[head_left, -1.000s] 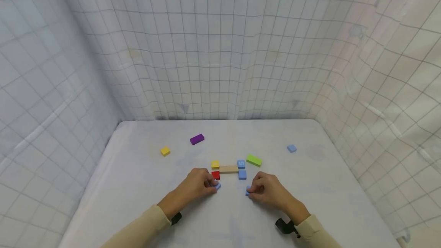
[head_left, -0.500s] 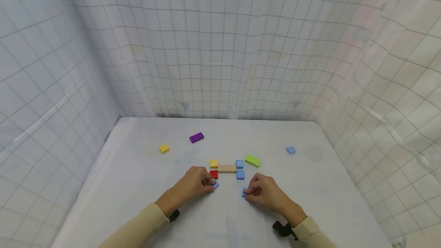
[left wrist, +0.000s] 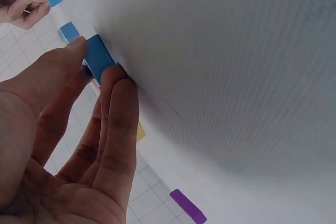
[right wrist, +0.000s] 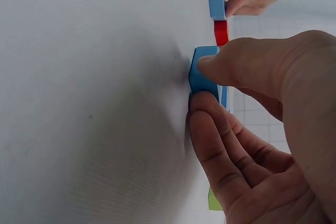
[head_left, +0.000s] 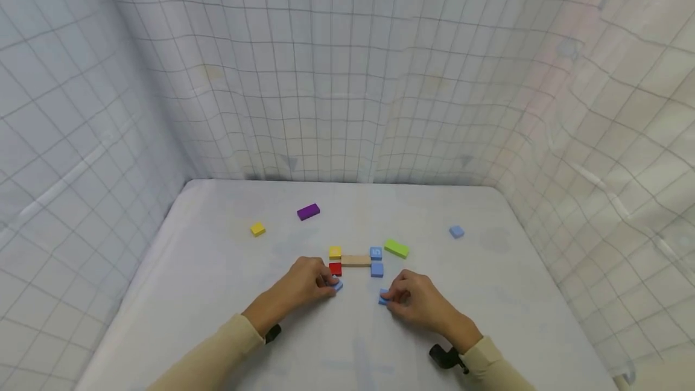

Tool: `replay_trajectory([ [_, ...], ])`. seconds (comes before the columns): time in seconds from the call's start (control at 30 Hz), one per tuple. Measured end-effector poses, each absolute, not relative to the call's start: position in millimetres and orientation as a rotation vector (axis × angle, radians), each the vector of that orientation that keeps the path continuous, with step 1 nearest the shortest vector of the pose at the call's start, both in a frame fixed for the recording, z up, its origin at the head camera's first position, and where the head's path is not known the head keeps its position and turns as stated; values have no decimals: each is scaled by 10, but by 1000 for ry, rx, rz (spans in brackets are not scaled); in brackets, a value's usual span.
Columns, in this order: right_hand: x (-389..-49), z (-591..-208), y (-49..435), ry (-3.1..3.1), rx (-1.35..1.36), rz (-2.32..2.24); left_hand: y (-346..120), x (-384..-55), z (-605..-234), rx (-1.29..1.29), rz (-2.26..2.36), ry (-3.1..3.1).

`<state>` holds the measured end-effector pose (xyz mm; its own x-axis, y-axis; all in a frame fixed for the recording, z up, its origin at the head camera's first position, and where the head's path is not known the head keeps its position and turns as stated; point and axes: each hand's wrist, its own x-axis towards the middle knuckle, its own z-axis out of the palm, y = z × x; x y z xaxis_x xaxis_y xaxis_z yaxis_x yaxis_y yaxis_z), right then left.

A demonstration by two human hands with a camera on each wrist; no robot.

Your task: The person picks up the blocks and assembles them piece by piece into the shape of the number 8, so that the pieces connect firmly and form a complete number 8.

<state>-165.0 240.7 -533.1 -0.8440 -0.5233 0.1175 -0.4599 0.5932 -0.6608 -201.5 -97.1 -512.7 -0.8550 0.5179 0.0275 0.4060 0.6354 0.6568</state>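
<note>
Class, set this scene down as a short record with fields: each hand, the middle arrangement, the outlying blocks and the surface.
Left hand: pinches first blue block, close to the red square
Right hand: pinches second blue block
Middle arrangement: wooden strip; yellow square and red square at its left end, marked blue square and plain blue square at its right
Outlying blocks: purple bar, green bar, small yellow block, small blue block
Surface: white tabletop
</note>
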Motion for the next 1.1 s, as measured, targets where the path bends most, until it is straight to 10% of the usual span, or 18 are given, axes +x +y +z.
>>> replay_trajectory([
  [1.1,-1748,-5356,2235,2850,-818,-1036,-960,-2049,-5123,741,1003,2676],
])
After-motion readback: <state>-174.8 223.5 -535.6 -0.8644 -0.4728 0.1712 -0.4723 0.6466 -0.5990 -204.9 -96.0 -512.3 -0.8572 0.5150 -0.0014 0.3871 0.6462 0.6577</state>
